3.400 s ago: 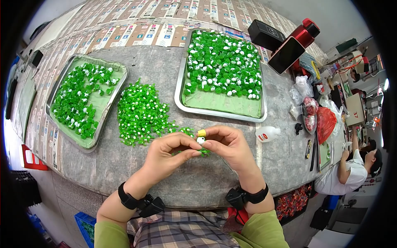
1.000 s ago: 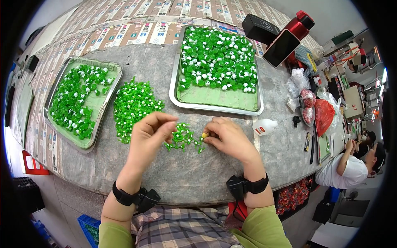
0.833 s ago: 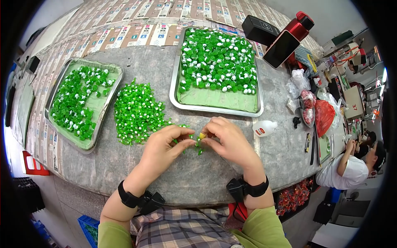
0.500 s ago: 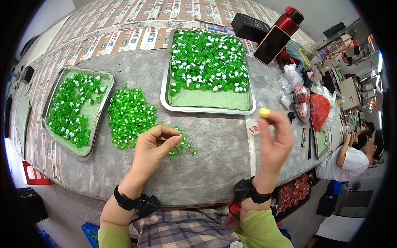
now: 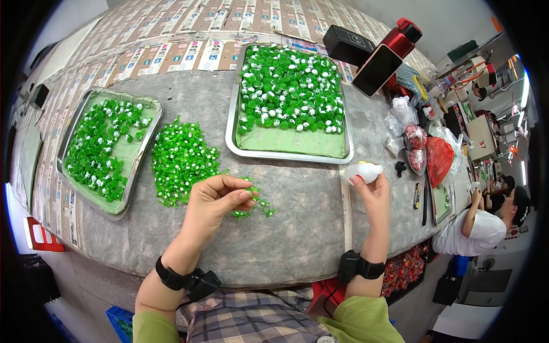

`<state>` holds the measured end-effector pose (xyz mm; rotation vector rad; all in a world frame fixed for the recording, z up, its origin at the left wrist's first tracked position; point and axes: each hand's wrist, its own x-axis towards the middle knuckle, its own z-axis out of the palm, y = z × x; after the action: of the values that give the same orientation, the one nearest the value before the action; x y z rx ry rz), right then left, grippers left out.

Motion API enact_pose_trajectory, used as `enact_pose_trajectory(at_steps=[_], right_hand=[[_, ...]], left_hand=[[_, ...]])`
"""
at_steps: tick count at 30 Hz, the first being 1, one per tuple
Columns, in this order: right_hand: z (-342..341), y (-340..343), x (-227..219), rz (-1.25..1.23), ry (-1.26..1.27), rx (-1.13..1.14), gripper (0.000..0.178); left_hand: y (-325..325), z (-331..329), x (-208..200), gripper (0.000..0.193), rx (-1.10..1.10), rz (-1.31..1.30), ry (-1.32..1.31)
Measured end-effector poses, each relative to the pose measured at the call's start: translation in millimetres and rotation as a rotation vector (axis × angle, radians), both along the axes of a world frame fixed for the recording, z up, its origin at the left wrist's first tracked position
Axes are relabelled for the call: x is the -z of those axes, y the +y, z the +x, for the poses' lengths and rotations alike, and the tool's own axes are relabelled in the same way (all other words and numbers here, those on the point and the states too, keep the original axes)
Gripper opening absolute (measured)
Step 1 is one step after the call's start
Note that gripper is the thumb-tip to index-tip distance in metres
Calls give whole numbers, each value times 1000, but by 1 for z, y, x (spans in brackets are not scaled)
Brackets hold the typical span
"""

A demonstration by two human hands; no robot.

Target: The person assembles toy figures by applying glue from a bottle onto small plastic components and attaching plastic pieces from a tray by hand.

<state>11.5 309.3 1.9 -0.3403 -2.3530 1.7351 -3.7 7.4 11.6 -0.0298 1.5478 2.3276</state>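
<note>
My right hand [image 5: 373, 193], fingers closed, holds a small white squeeze bottle [image 5: 369, 171] above the right side of the table. A bit of yellow shows at the bottle's upper edge. My left hand [image 5: 213, 200] is pinched, thumb against forefinger; whatever lies between the fingertips is too small to make out. Right beside those fingertips a few small green pieces [image 5: 267, 212] lie loose. Left of that hand spreads a heap of small green pieces with white spots [image 5: 184, 163].
A large metal tray [image 5: 289, 155] of green and white ball-like pieces stands ahead; a smaller such tray [image 5: 132, 171] is at left. Far right are a phone [image 5: 377, 71], a red bottle [image 5: 402, 37], a black box [image 5: 347, 44] and plastic bags [image 5: 440, 160]. Another person [image 5: 472, 228] sits beyond.
My right hand has turned and now shows the white bottle in its grasp; earlier it was blurred, with yellow at the fingertips. My left hand has hardly moved.
</note>
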Motion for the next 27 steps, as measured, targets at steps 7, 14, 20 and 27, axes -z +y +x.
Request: enact_pose_trajectory(at_steps=[7, 14, 20, 27], right_hand=[[-6, -82, -76, -160, 359, -123, 48], [0, -118, -71, -241, 498, -67, 46], [1, -112, -56, -26, 622, -191, 49], [3, -116, -54, 124, 561, -235, 45]], left_hand=[[-8, 1, 7, 11, 8, 255, -168], [-9, -1, 12, 10, 78, 417, -226], [-7, 0, 11, 11, 62, 376, -261], [-6, 0, 12, 11, 65, 369, -256]])
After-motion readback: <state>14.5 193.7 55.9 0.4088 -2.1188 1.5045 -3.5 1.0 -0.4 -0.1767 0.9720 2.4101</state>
